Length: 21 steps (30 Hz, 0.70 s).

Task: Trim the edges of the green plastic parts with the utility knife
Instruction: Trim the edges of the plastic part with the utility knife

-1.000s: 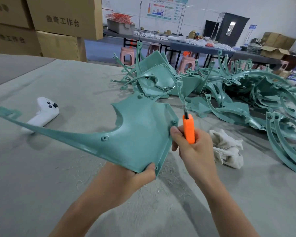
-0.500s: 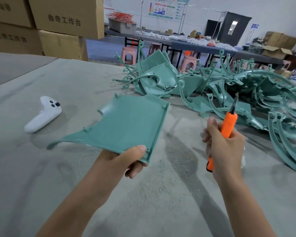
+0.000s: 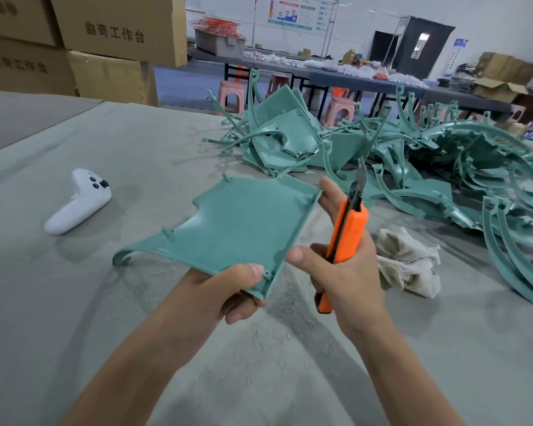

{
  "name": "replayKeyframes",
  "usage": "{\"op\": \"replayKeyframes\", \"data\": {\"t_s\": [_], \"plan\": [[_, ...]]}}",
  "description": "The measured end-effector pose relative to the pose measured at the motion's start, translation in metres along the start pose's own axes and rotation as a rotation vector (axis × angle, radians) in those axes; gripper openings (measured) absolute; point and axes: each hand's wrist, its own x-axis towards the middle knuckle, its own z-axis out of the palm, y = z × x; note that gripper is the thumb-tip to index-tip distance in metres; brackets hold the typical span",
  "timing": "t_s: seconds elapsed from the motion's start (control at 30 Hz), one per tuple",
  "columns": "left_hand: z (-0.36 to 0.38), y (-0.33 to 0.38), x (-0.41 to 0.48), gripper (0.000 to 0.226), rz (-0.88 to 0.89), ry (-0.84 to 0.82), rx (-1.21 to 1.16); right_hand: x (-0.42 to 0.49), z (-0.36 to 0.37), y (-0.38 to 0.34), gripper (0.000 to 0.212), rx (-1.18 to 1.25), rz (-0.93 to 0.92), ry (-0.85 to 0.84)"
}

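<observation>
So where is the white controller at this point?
In the head view the white controller lies on the grey table at the left, left of the green part that the left hand holds.

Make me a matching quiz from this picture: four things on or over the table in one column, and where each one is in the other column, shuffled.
Things:
1. green plastic part
2. utility knife
3. white controller
4. crumpled cloth

Places:
A. lying on the table, off to the left, untouched
B. gripped in the right hand, blade pointing up
C. lying on the table just right of the right hand
D. held at its near corner by the left hand

Pairs: 1-D, 2-B, 3-A, 4-C
</observation>
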Motion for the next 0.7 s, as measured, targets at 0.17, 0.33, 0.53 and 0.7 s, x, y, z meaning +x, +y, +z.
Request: {"op": "replayKeyframes", "data": {"t_s": [0.17,0.33,0.53,0.7], "plan": [[-0.001,0.0,-0.004,0.014,-0.059,-0.059,-0.112,0.005,-0.008,0.004,0.04,0.144,0.055,0.134],[-0.001,0.001,-0.006,0.018,-0.099,-0.073,-0.168,0.009,-0.014,0.008,0.036,0.278,0.05,0.141],[0.003,0.004,-0.007,0.018,-0.088,-0.123,0.066,0.012,-0.017,0.015,0.012,0.369,0.076,0.232],[-0.002,0.001,-0.007,0.027,-0.143,-0.142,0.316,0.011,-0.022,0.013,0.014,0.375,0.142,0.237]]}}
